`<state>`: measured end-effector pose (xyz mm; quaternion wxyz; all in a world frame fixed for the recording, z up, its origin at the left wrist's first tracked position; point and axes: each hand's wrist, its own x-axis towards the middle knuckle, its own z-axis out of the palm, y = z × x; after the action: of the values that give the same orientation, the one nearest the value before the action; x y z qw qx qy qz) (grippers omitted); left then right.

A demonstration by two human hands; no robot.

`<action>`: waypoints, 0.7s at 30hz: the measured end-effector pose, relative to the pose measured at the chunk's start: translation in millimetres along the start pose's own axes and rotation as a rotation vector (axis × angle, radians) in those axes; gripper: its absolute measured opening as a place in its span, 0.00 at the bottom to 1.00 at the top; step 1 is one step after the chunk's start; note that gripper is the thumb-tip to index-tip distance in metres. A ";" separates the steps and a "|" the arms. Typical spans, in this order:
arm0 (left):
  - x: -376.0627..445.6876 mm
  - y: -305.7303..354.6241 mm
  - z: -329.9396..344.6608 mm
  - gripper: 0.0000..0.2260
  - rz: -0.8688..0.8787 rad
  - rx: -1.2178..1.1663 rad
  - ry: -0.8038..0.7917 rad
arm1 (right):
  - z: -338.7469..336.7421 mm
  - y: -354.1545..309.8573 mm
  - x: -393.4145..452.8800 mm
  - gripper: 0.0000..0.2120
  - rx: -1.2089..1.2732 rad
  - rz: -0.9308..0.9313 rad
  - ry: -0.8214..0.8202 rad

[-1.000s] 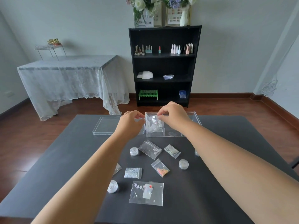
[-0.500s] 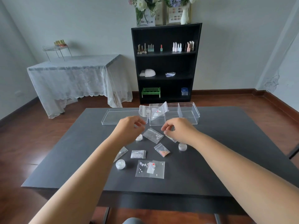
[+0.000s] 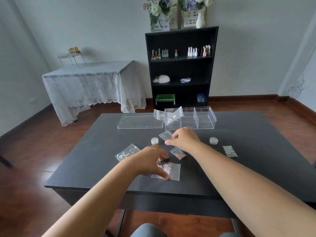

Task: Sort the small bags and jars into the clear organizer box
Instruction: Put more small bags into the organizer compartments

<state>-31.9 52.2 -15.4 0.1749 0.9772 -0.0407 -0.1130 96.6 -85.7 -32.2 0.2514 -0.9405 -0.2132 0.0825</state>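
Organizer box (image 3: 205, 119) sits at the worktop's (image 3: 256, 151) twelve o'clock edge, bags poking out of its left compartment, lid (image 3: 139, 122) off at its nine o'clock for open access. Right hand (image 3: 183, 139) pinches a clear bag (image 3: 165, 135) just before it; left hand (image 3: 150, 162) presses fingertips on the largest bag (image 3: 174, 171), grip not yet closed. Two jars (image 3: 154, 140) wait loose; their contents are unreadable.

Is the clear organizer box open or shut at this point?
Open. The clear organizer box has no cover on top; its lid lies flat on the table beside it, and bags stick out of its left compartment.
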 end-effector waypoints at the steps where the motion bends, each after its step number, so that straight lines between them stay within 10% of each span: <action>1: 0.6 -0.3 -0.1 0.27 0.006 -0.003 0.001 | 2.2 -3.0 0.4 0.18 -0.022 0.017 0.018; 8: 6.0 -6.2 1.2 0.19 -0.002 -0.067 0.011 | 6.9 -7.1 4.6 0.11 -0.007 0.087 0.072; 13: 8.9 -12.5 -5.9 0.10 -0.012 -0.177 0.086 | -7.4 -8.4 5.6 0.26 0.038 0.123 -0.018; 21: 27.7 -27.6 -28.1 0.07 -0.248 -0.834 0.413 | -11.6 -16.3 6.0 0.19 0.006 0.131 -0.091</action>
<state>2.7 84.1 -5.1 0.5415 0.8233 0.1607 0.0568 99.2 -75.3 -14.2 0.2383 -0.9469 -0.1622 0.1422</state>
